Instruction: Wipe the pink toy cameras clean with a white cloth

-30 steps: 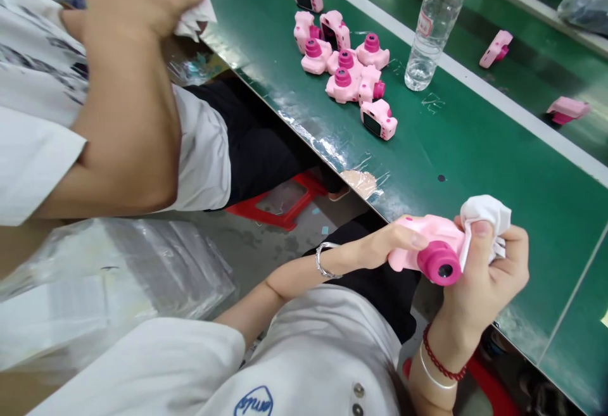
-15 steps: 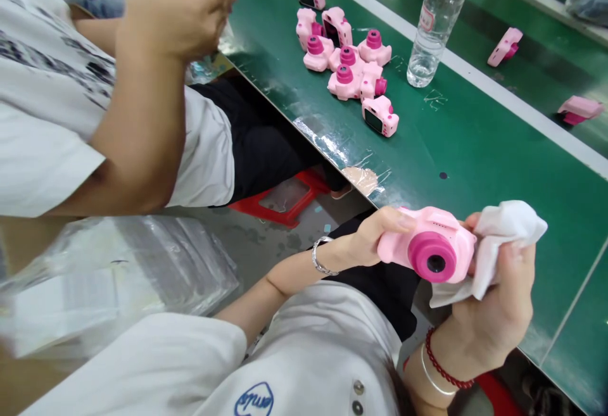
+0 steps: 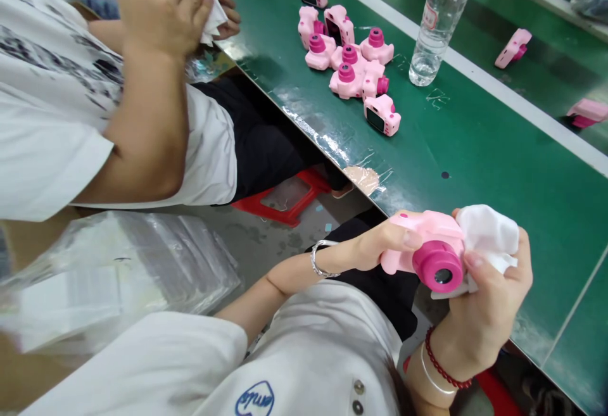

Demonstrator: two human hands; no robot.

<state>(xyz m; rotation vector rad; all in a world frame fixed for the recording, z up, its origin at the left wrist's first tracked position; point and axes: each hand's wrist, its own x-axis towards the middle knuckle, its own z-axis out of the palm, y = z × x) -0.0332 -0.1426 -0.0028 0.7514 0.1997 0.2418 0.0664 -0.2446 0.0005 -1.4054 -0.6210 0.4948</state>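
Note:
My left hand (image 3: pixel 387 242), with a silver bracelet at its wrist, grips one end of a pink toy camera (image 3: pixel 439 229). The camera's magenta lens faces toward me and a little down. In my right hand (image 3: pixel 494 296) is a crumpled white cloth (image 3: pixel 491 232), pressed round the camera's other end. The right thumb lies close beside the lens, on the camera's edge. Red and silver bands circle the right wrist. Both hands are at the near edge of the green table (image 3: pixel 479 156); the fingers behind the camera are partly hidden.
Several pink toy cameras (image 3: pixel 349 80) stand clustered on the table beside a clear water bottle (image 3: pixel 434 30). Another camera (image 3: pixel 513 49) lies across the white line. At left a co-worker's hands (image 3: pixel 166 11) hold a camera and white cloth. Plastic-wrapped stacks (image 3: pixel 128 270) and a red stool (image 3: pixel 285 204) sit below.
My right hand and the cloth have shifted left, closer round the camera's end. The camera has tilted slightly, its lens turning lower. The co-worker's hands have moved apart, and a white cloth shows there.

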